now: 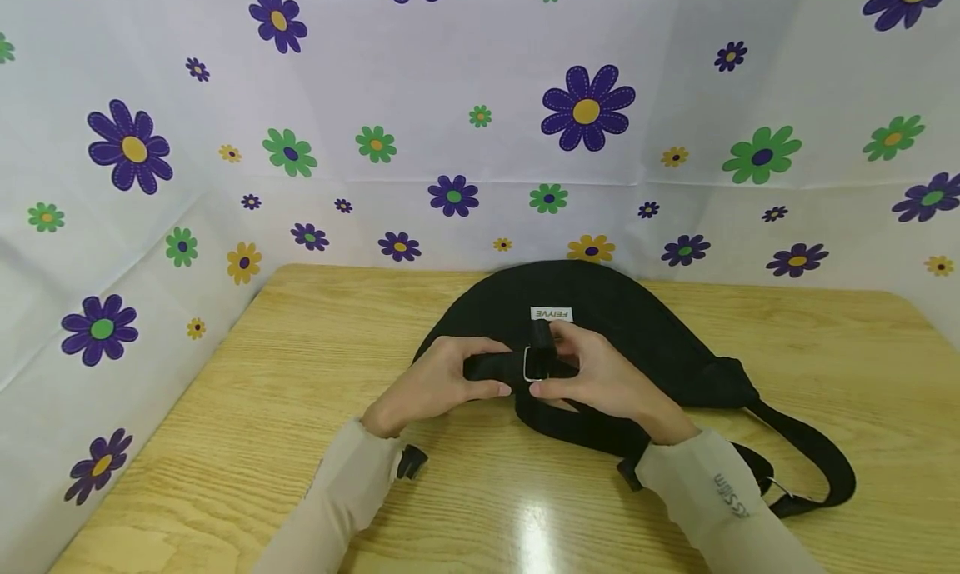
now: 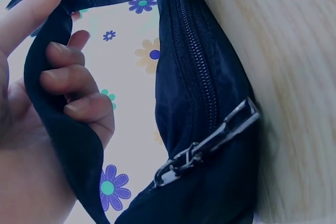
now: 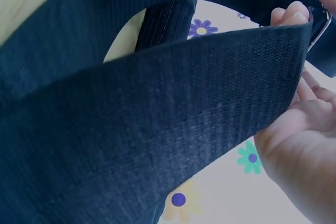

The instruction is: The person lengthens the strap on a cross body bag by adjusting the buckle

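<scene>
A black sling bag (image 1: pixel 622 307) with a white label lies on the table. Its strap (image 1: pixel 570 424) loops toward me, and both hands hold it up at a silver metal slider (image 1: pixel 527 366). On the slider's left side, my left hand (image 1: pixel 442 381) grips the strap between thumb and fingers. My right hand (image 1: pixel 611 378) pinches webbing at the slider's right, where a short fold stands upright. In the left wrist view, webbing (image 2: pixel 63 129) runs across the left palm, beside the bag's zipper (image 2: pixel 199 61). The right wrist view has broad webbing (image 3: pixel 157 114) partly covering the right fingers.
The wooden table (image 1: pixel 300 332) ends at a white flowered cloth (image 1: pixel 480 149) behind and at the left. At the right, the rest of the strap (image 1: pixel 832 466) curves over the tabletop with a second metal piece. A small dark piece (image 1: pixel 411 461) shows by the left cuff.
</scene>
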Demonstrator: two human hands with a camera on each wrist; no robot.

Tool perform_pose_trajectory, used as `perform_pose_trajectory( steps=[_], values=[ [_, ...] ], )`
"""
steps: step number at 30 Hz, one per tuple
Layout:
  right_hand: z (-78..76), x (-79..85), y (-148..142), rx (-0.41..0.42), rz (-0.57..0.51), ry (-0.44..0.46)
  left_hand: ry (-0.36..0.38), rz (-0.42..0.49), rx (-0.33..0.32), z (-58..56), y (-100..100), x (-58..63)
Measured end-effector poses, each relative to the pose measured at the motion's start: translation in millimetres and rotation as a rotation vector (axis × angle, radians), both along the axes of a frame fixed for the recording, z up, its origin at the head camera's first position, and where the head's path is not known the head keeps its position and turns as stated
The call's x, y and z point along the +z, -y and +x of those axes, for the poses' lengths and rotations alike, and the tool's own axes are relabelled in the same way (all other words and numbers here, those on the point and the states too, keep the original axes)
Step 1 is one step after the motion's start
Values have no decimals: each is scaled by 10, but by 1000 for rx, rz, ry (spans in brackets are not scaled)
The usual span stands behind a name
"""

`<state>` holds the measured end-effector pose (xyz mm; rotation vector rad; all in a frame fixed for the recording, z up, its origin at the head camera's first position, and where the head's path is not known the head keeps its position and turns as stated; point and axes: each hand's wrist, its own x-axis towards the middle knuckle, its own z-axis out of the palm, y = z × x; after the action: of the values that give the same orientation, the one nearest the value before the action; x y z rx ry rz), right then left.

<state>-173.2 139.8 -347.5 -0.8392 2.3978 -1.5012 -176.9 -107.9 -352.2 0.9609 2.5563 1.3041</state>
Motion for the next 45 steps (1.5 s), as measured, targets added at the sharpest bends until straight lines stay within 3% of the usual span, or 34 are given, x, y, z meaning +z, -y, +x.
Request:
perform_pose_trajectory(
  steps=[14,29,45],
  values=[
    [39,48,-119,-3,37,-6,44,22,-21,-6,42,27],
    [71,53,-226,32,-11,10,61,38,-36,-13,111,69],
    [60,29,-317,21,37,10,127,-7,-26,-60,207,76]
  ],
)
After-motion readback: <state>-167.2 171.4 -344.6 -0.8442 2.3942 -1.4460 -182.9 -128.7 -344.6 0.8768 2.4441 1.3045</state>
